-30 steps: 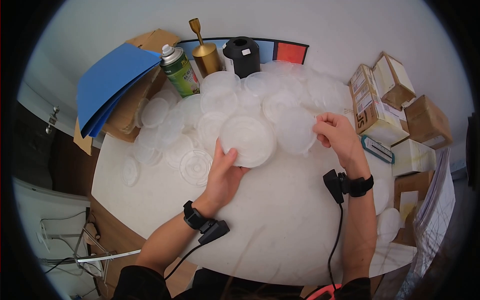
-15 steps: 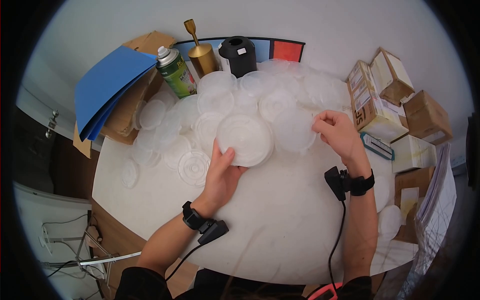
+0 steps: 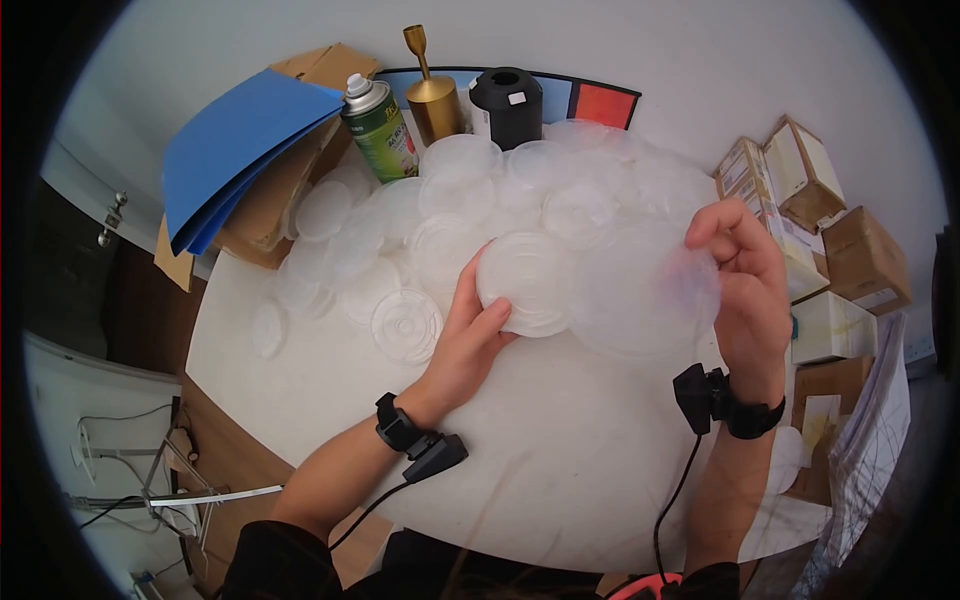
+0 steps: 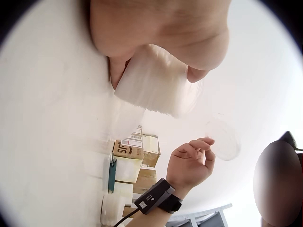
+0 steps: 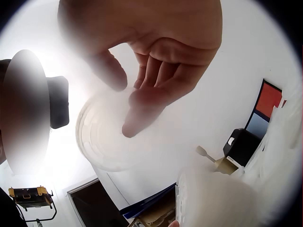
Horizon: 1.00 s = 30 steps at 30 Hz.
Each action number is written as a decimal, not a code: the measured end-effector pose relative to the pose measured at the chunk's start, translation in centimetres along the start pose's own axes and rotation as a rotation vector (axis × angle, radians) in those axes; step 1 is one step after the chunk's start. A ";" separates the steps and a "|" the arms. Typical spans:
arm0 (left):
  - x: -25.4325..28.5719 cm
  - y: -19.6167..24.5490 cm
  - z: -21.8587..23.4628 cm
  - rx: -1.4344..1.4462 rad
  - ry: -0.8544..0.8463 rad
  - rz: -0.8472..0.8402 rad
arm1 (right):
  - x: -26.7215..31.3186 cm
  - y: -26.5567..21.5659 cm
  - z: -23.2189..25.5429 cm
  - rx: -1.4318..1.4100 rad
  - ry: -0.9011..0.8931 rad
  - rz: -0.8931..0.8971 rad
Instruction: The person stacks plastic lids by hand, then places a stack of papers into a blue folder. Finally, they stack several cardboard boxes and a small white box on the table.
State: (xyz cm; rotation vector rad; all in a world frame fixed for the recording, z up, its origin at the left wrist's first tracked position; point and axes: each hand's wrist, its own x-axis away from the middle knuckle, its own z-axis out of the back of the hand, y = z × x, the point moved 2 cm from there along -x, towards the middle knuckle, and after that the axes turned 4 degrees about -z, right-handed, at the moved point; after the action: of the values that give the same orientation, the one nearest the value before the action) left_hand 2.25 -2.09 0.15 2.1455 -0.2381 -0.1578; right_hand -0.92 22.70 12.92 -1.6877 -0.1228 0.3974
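My left hand [image 3: 464, 352] grips a thick stack of round translucent lids [image 3: 524, 284]; in the left wrist view the stack [image 4: 154, 82] lies between thumb and fingers. To its right, my right hand [image 3: 745, 300] pinches a single translucent lid [image 3: 640, 295] by its edge, raised above the table. The right wrist view shows this lid [image 5: 106, 137] between thumb and finger, held apart from the stack [image 5: 213, 198]. Many more lids [image 3: 460, 190] lie in an overlapping heap behind both hands.
Behind the heap stand a spray can [image 3: 382, 135], a brass holder [image 3: 436, 105] and a black container [image 3: 508, 108]. Blue folders [image 3: 240, 150] lean at the left. Cardboard boxes [image 3: 865, 255] are piled at the right of the white table [image 3: 560, 450].
My right hand has moved right and nearer the camera, its lid now looking larger. My left hand and the stack appear slightly further right, as the whole head view has shifted.
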 end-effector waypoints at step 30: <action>0.4 0.4 -0.1 -0.081 -0.210 0.031 | 0.1 2.8 -7.8 0.998 0.051 0.449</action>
State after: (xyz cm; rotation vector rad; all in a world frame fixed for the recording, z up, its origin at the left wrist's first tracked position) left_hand 2.63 -2.33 0.56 2.0435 -0.3803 -0.3699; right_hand 1.35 15.01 10.98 -0.7176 0.4414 0.6167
